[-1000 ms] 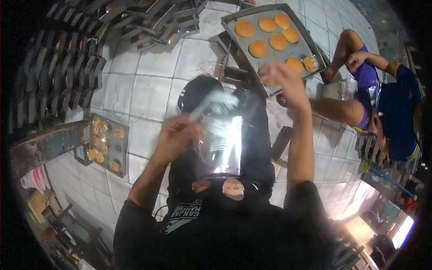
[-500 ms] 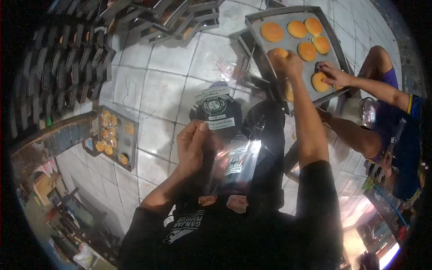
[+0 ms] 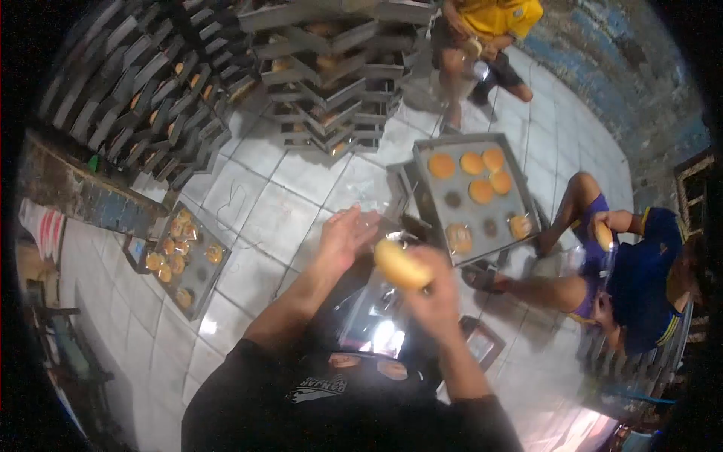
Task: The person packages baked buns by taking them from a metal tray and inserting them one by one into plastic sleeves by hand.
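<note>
My right hand (image 3: 435, 294) grips a round golden bun (image 3: 401, 265), lifted in front of my body. Just left of the bun is my left hand (image 3: 346, 239), its fingers stretched out and slightly blurred; I make out nothing in it. Clear plastic bags (image 3: 369, 320) lie on my lap below both hands, shining in the light. Ahead and to the right, a metal tray (image 3: 471, 217) on the floor holds several plain buns (image 3: 482, 190). Two buns at its near edge, including a glossy one (image 3: 459, 238), look plastic-wrapped.
A second tray (image 3: 202, 292) with several wrapped buns lies on the tiles at left. Stacked metal trays (image 3: 331, 98) rise ahead and far left. A person in navy (image 3: 640, 275) sits at right holding a bun; another in yellow (image 3: 489, 19) sits at the back with one.
My right hand has come back from the tray with a bun. My left hand has gone from a pinch to outstretched fingers. The view has swung, and the navy-shirted person's hand has left the tray.
</note>
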`<action>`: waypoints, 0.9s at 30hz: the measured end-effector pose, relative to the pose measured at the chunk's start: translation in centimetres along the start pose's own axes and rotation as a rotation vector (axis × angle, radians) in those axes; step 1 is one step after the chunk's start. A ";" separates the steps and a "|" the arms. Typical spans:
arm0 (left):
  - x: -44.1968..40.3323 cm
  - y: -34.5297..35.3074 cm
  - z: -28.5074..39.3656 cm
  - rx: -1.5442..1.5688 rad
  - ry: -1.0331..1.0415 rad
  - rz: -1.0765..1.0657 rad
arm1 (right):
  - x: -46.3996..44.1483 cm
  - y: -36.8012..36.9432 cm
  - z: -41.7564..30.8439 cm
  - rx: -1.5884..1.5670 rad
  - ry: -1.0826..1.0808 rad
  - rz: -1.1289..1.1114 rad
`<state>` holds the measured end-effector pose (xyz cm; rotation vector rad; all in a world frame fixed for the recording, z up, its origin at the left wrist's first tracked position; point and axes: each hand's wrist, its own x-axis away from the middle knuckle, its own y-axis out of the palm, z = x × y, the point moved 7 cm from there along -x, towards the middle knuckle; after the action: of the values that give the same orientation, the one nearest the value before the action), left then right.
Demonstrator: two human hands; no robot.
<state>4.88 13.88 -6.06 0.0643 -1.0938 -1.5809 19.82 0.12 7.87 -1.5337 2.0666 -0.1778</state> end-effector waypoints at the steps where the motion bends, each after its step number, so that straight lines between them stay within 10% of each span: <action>1: 0.3 0.8 -0.5 -0.030 -0.016 0.029 | 1.4 1.5 -2.0 0.126 -0.323 -0.036; 13: 6.1 2.5 -1.4 0.151 -0.250 -0.224 | 1.8 5.7 -3.9 0.363 -0.277 -0.052; 20: 9.2 1.2 -2.6 -0.061 0.242 -0.149 | 1.0 8.1 -2.4 0.555 -0.327 -0.087; 27: 5.2 4.2 -2.7 0.226 0.123 -0.175 | -2.0 7.3 0.8 0.539 -0.208 -0.233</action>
<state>7.75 8.55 -2.22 0.4139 -1.1907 -1.5786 14.43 4.60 4.82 -1.3744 1.5113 -0.5847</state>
